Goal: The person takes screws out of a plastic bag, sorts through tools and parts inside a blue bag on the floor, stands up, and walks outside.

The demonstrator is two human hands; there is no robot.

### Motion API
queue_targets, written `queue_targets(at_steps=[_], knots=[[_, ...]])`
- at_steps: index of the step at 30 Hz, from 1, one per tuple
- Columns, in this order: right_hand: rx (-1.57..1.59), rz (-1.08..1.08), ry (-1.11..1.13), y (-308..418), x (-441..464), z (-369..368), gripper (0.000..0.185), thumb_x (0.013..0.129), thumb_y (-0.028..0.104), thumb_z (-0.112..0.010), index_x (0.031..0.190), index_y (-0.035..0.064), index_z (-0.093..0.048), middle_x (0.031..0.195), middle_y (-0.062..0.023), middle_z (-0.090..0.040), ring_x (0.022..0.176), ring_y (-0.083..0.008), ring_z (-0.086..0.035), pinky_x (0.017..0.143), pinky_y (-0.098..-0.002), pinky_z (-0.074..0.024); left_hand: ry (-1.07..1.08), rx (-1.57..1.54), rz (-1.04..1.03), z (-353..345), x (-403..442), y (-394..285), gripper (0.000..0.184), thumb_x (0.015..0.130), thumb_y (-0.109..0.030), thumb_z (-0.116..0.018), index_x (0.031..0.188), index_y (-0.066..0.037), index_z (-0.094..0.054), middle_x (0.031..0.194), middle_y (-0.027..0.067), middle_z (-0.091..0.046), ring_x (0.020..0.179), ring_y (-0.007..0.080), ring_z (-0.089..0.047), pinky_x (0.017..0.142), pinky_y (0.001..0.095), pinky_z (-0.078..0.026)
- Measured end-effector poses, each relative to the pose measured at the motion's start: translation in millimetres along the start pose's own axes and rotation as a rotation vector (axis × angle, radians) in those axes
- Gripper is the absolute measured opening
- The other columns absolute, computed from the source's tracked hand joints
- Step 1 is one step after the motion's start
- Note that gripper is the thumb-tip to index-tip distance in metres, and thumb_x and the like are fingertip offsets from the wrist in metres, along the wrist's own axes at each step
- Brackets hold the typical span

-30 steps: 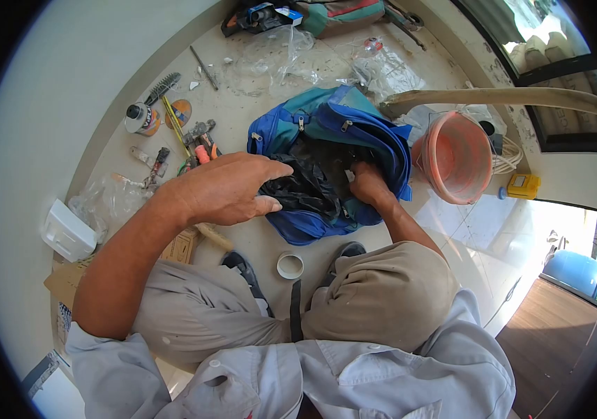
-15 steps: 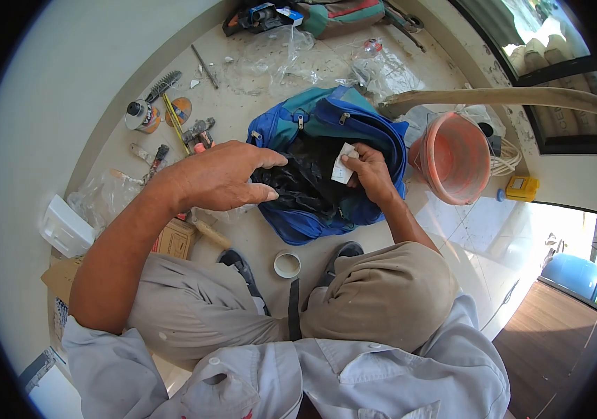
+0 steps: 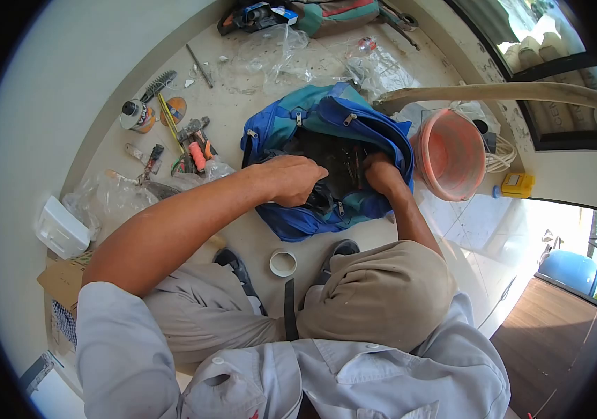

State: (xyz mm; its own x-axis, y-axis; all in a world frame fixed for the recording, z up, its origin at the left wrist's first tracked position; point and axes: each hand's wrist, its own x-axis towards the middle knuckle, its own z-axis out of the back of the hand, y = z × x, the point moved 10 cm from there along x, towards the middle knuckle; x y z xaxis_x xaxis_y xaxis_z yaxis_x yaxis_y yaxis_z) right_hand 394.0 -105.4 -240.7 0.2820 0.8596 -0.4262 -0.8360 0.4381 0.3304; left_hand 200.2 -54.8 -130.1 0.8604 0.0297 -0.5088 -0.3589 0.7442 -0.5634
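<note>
A blue and teal bag lies unzipped on the floor in front of me, with crumpled black plastic and small dark items inside. Over the bag's left part is my left hand, its fingers curled together near the black plastic; what they hold, if anything, is hidden. My right hand reaches into the bag's right side, and its fingertips are hidden within. No white piece shows in it.
An orange bucket stands right of the bag. Hand tools, a can and a white container lie left. A tape roll sits between my shoes. A curved pole extends at right.
My left hand has moved right over the bag and its fingers have closed. My right hand, which held up a small white piece half a second ago, is back down inside the bag.
</note>
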Motion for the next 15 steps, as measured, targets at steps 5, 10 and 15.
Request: queue_targets(at_steps=[5, 10, 15], knots=[[0.130, 0.008, -0.110, 5, -11, 19, 0.031, 0.085, 0.009, -0.057, 0.110, 0.0047, -0.076, 0.110, -0.0242, -0.071, 0.100, -0.0416, -0.069, 0.095, -0.0424, -0.0523, -0.186, -0.430, 0.076, -6, 49, 31, 0.073, 0.087, 0.001, -0.057, 0.155, 0.004, -0.031, 0.147, 0.0277, -0.051, 0.135, 0.0403, -0.051, 0.113, 0.0395, -0.041], [0.423, -0.088, -0.113, -9, 9, 8, 0.027, 0.090, 0.007, -0.059, 0.112, -0.0005, -0.073, 0.105, -0.0226, -0.071, 0.085, -0.0310, -0.072, 0.081, -0.0395, -0.0566, -0.448, -0.678, 0.009, 29, 60, 47, 0.082, 0.085, 0.004, -0.056, 0.160, -0.007, -0.025, 0.150, 0.0276, -0.047, 0.134, 0.0373, -0.053, 0.111, 0.0381, -0.043], [0.679, -0.067, -0.051, 14, 38, 0, 0.033, 0.090, 0.009, -0.060, 0.119, -0.0006, -0.070, 0.119, -0.0295, -0.067, 0.118, -0.0473, -0.061, 0.102, -0.0459, -0.0472, -0.462, -0.750, 0.019, 32, 63, 54, 0.084, 0.084, 0.005, -0.056, 0.161, -0.007, -0.025, 0.154, 0.0258, -0.043, 0.132, 0.0358, -0.055, 0.106, 0.0365, -0.047]])
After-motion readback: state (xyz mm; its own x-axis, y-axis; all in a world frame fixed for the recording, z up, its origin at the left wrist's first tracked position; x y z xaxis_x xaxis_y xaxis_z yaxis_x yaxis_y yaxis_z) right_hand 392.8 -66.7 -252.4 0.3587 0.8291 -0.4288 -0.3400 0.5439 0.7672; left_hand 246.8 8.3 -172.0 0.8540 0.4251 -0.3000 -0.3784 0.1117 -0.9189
